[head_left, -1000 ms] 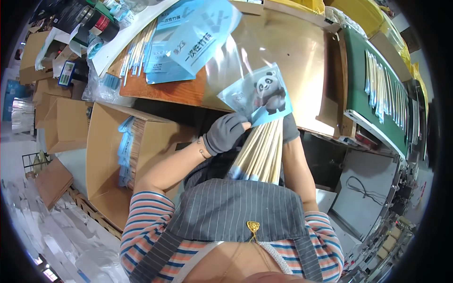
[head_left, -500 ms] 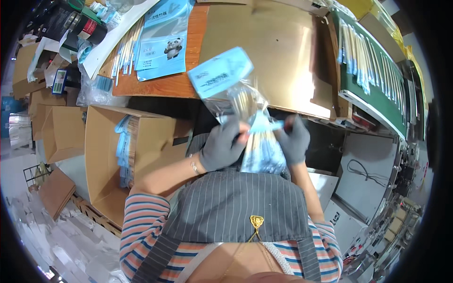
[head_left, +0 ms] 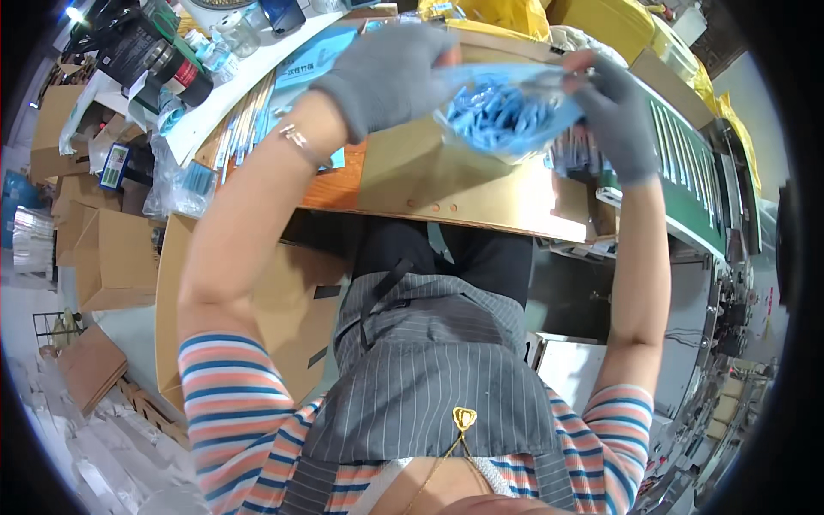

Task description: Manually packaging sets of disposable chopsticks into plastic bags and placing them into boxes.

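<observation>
Raised since earlier, both curled, gray-gloved hands (head_left: 386, 79) grip a glossy plastic bag (head_left: 560, 118) of crinkled blue-ended sticks (head_left: 498, 118).

Hands (head_left: 390, 77) w/ gry gloves (head_left: 625, 129); dk pinstripe apron (head_left: 429, 395); blu/orng striped slvs (head_left: 232, 378); gold pendant (head_left: 463, 418); L-wrist bracelet (head_left: 305, 148)
</observation>
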Tool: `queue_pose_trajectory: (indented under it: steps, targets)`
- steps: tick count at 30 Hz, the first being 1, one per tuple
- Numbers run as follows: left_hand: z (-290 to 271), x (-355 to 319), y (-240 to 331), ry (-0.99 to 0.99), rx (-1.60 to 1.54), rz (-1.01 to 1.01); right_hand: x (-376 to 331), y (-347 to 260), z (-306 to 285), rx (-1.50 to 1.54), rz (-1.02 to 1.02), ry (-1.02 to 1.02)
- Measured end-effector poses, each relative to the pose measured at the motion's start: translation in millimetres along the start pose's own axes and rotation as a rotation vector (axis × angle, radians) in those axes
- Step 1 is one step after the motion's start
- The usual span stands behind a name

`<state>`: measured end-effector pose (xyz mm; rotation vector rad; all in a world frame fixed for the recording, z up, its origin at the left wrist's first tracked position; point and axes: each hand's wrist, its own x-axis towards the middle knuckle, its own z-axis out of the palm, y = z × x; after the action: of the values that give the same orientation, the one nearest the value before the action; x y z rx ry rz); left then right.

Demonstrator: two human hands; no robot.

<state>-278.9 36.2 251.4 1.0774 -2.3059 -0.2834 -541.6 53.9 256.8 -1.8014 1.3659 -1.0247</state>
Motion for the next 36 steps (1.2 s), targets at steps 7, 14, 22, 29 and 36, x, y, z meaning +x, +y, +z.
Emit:
queue_pose_trajectory:
  steps: [7,14,22,29,36]
  targets:
    - [18,-36,9,0.048,0.038,-0.023,-22,22,-3,-0.013,0.016,-0.006]
    - [55,-105,28,0.055,-0.067,-0.184,-103,53,33,0.143,0.039,0.008]
    - [62,-116,34,0.109,-0.126,-0.178,-126,51,41,0.315,0.169,0.102]
    - [63,-118,28,0.045,-0.139,-0.194,-125,56,40,0.27,0.169,0.114]
    - [163,-157,13,-0.096,-2.236,-0.849,-136,33,82,0.206,-0.041,-0.1]
